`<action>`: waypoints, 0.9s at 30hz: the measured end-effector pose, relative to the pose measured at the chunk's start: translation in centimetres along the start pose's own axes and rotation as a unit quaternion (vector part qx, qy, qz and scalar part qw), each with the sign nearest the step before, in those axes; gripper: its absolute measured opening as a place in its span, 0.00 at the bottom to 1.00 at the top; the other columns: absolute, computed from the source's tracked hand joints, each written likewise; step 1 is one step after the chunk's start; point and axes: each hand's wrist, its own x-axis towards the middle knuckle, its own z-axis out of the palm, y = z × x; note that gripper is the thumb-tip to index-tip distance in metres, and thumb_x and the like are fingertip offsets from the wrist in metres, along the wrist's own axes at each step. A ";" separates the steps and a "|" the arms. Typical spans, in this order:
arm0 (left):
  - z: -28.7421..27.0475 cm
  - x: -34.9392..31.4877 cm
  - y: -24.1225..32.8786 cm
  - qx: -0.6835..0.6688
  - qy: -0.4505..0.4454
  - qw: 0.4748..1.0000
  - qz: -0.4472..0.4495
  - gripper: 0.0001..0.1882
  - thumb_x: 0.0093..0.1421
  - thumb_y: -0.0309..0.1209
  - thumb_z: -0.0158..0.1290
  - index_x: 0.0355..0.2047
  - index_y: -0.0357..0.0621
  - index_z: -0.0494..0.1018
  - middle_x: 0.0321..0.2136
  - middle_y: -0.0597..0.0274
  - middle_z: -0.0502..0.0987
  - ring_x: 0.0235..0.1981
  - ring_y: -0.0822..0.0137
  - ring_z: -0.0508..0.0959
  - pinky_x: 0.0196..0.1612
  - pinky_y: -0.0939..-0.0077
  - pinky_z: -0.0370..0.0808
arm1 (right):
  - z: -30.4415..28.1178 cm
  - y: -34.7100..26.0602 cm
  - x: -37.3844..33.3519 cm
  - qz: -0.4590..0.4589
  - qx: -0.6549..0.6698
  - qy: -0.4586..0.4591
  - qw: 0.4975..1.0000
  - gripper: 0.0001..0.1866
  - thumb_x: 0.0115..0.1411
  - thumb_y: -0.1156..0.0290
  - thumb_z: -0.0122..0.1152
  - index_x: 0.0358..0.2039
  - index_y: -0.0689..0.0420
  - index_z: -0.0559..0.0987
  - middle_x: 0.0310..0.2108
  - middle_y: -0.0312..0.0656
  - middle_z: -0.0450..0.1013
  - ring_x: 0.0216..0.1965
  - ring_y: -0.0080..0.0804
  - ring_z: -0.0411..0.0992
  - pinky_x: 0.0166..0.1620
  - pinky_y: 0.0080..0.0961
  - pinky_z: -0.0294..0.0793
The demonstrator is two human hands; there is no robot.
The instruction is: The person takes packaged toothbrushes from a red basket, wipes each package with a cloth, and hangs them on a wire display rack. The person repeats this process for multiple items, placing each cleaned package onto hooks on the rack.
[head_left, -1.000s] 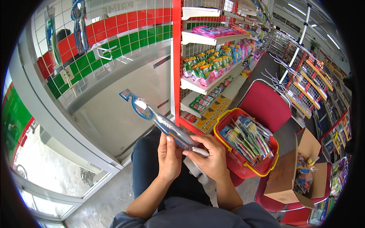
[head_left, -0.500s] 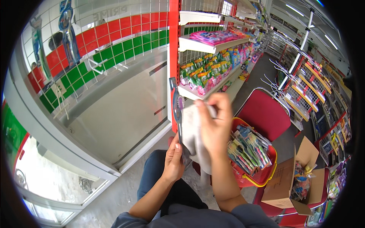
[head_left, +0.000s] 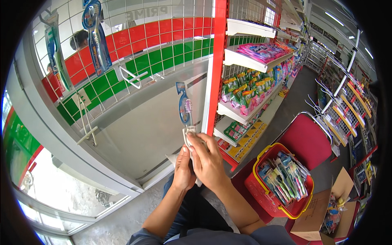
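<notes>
- Toothbrush pack [head_left: 184,111] held up ahead of me, before the pale lower panel [head_left: 151,118], left of the red post [head_left: 215,73]
- Long axis near upright, top leaning slightly left; flat hanger end uppermost, purple bristles facing right
- My left hand [head_left: 183,173], curled closed, grips the pack low down, thumb upward
- My right hand [head_left: 210,163], nearly closed, pinches white cloth [head_left: 190,129] against the pack's middle
- Pack's lower part hidden by cloth and fingers; far end and most left fingertips can't be made out
- Red basket [head_left: 261,200] of packs to my right; carton [head_left: 312,214] beyond, cut off by dark rim
</notes>
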 end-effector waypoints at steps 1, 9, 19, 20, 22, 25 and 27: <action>-0.2 0.4 0.0 -0.004 0.032 0.999 -0.012 0.21 0.73 0.43 0.37 0.55 0.42 0.67 0.50 0.60 0.74 0.51 0.68 0.73 0.57 0.70 0.70 | 0.2 -0.1 -0.3 0.002 -0.009 -0.011 1.000 0.20 0.60 0.77 0.59 0.55 0.61 0.74 0.46 0.49 0.70 0.46 0.47 0.71 0.47 0.35 0.74; -0.5 2.7 -0.5 0.007 0.022 0.999 -0.040 0.26 0.73 0.49 0.36 0.53 0.40 0.69 0.40 0.61 0.76 0.40 0.70 0.75 0.47 0.72 0.75 | -0.5 1.0 -1.9 0.043 0.003 -0.032 0.999 0.17 0.61 0.80 0.55 0.52 0.63 0.74 0.41 0.50 0.69 0.39 0.45 0.74 0.40 0.35 0.75; 1.5 3.7 -0.7 0.039 0.077 0.995 -0.049 0.33 0.71 0.56 0.32 0.51 0.39 0.71 0.36 0.61 0.77 0.37 0.70 0.75 0.41 0.73 0.75 | -4.8 1.4 -5.4 0.124 0.049 -0.161 0.978 0.12 0.60 0.78 0.58 0.45 0.59 0.78 0.37 0.47 0.72 0.35 0.43 0.75 0.37 0.33 0.76; 1.4 3.7 -0.6 0.035 0.071 0.996 -0.045 0.33 0.71 0.57 0.32 0.51 0.39 0.71 0.36 0.61 0.77 0.37 0.69 0.75 0.41 0.73 0.75 | -5.7 1.5 -5.2 0.144 0.074 -0.165 0.973 0.12 0.59 0.78 0.58 0.44 0.59 0.79 0.36 0.47 0.73 0.36 0.42 0.76 0.38 0.32 0.76; 1.3 3.6 -0.7 0.022 0.066 0.996 -0.056 0.34 0.71 0.57 0.30 0.52 0.38 0.70 0.36 0.59 0.77 0.37 0.68 0.76 0.41 0.70 0.75 | -7.9 1.5 -4.3 0.202 0.130 -0.169 0.956 0.11 0.58 0.79 0.58 0.42 0.59 0.80 0.35 0.46 0.75 0.36 0.39 0.76 0.39 0.29 0.75; 1.2 2.8 -1.4 0.031 0.069 0.995 -0.066 0.33 0.72 0.55 0.29 0.53 0.38 0.69 0.36 0.57 0.77 0.36 0.66 0.77 0.43 0.69 0.75 | -9.9 1.9 -1.7 0.116 0.084 -0.031 0.989 0.11 0.60 0.79 0.58 0.44 0.60 0.78 0.37 0.47 0.73 0.36 0.41 0.74 0.40 0.29 0.73; 1.3 1.9 -2.1 0.030 0.057 0.994 -0.088 0.33 0.71 0.55 0.30 0.54 0.38 0.68 0.40 0.55 0.78 0.37 0.65 0.78 0.45 0.68 0.75 | -10.0 2.4 0.3 0.089 0.049 0.041 0.994 0.13 0.59 0.80 0.59 0.45 0.60 0.78 0.38 0.47 0.73 0.37 0.42 0.74 0.41 0.31 0.73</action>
